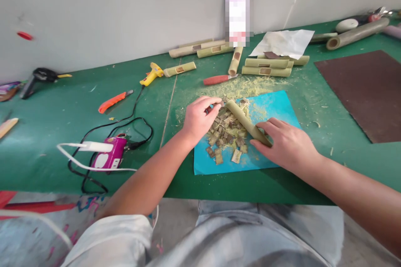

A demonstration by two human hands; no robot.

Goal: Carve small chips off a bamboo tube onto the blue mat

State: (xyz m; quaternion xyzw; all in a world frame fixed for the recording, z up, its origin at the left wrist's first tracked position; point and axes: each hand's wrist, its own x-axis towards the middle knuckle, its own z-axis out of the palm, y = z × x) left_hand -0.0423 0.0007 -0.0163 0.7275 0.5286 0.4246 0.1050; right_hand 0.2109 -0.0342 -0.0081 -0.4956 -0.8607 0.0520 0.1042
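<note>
My right hand (283, 142) grips the lower right end of a green bamboo tube (246, 122), which slants up and to the left over a blue sheet (280, 106). Close to the tube's upper end, my left hand (202, 117) is closed, thumb and forefinger pinching a small brownish piece (221, 104); what lies inside its fingers is partly hidden. Beneath and beside the tube, several small bamboo chips (226, 131) are heaped with pale shavings.
Behind the sheet lie a red-handled knife (216, 79) and several notched bamboo tubes (266, 71). A yellow glue gun (152, 74), an orange cutter (113, 102) and a purple power adapter (114, 153) with cables are at left. A brown board (365, 91) lies at right.
</note>
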